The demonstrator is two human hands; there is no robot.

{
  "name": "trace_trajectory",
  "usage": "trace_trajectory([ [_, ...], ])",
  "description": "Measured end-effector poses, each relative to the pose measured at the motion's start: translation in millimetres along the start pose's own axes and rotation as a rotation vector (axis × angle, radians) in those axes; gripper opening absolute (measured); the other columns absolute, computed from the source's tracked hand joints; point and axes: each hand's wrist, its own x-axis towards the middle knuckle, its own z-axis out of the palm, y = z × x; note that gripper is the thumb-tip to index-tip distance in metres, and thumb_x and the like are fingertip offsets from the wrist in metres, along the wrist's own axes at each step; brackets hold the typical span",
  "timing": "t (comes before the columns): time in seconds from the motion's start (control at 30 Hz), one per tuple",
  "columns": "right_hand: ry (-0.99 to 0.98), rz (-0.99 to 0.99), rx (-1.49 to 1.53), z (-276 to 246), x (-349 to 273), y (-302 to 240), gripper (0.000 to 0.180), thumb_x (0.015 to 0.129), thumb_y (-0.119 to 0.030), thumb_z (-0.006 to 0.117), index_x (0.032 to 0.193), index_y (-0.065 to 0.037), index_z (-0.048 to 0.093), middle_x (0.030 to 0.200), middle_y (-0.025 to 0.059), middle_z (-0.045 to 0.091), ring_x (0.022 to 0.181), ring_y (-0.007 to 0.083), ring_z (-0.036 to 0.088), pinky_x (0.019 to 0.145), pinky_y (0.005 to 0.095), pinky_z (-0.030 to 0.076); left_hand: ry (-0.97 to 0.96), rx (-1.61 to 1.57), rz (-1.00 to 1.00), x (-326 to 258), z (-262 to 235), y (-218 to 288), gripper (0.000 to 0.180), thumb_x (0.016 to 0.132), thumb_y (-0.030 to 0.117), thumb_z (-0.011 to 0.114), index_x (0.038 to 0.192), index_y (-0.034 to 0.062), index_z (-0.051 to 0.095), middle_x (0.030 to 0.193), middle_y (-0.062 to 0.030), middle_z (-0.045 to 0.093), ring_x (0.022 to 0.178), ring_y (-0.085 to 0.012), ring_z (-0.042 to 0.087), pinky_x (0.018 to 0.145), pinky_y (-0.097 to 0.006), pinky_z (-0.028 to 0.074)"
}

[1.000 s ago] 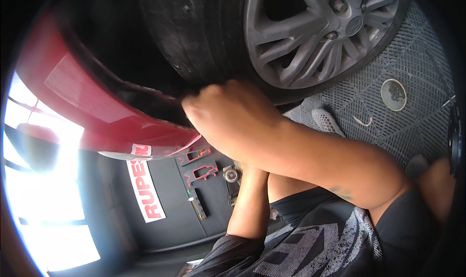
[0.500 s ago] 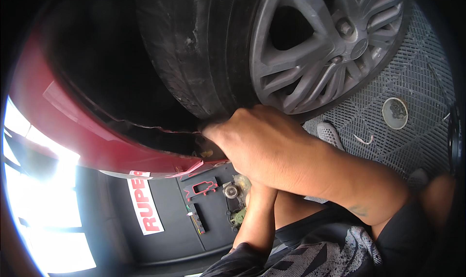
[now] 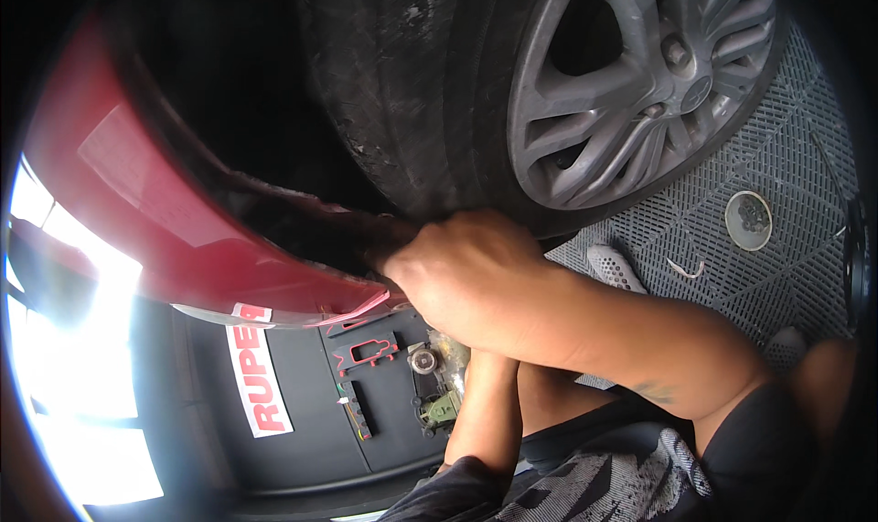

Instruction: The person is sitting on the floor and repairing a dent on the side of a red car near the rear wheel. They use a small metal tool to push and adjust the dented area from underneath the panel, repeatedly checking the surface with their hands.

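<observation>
Red bodywork, the lower edge of a car's fender [image 3: 174, 238], curves across the left of the view, and the right hand [image 3: 466, 275] is closed around the dark wheel-arch liner [image 3: 302, 220] where it meets that edge, fingers curled under and hidden. Just beside the knuckles stands the black tyre [image 3: 412, 92] on its grey alloy wheel [image 3: 631, 92]. The left hand is out of sight (only its forearm [image 3: 485, 403] shows, reaching down behind the right wrist). A small round dish [image 3: 748, 220] lies on the grey grid floor mat [image 3: 786, 156], well apart.
</observation>
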Motion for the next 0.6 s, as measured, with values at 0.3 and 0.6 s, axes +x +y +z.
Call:
trace_trajectory([
  [0.3, 0.037, -0.197, -0.036, -0.6, -14.0, 12.5, 0.009, 0.085, -0.020, 0.065, 0.086, -0.015, 0.073, 0.068, 0.0064, 0.071, 0.063, 0.0252, 0.075, 0.053, 0.0411, 0.058, -0.002, -0.006, -0.017, -7.7, 5.2, 6.3, 0.056, 0.075, 0.028, 0.086, 0.121, 0.0004, 0.069, 0.110, -0.0180, 0.074, 0.103, -0.0414, 0.069, 0.083, -0.052, 0.053],
  [0.6, 0.051, -0.106, 0.047, -2.6, -25.4, 36.9, 0.011, 0.084, -0.021, 0.068, 0.083, -0.012, 0.074, 0.071, 0.0092, 0.073, 0.065, 0.0283, 0.075, 0.057, 0.0419, 0.059, -0.019, -0.041, -0.014, -9.6, 13.5, 7.9, 0.054, 0.075, 0.027, 0.086, 0.120, 0.0006, 0.070, 0.108, -0.0171, 0.074, 0.101, -0.0408, 0.070, 0.082, -0.051, 0.054],
])
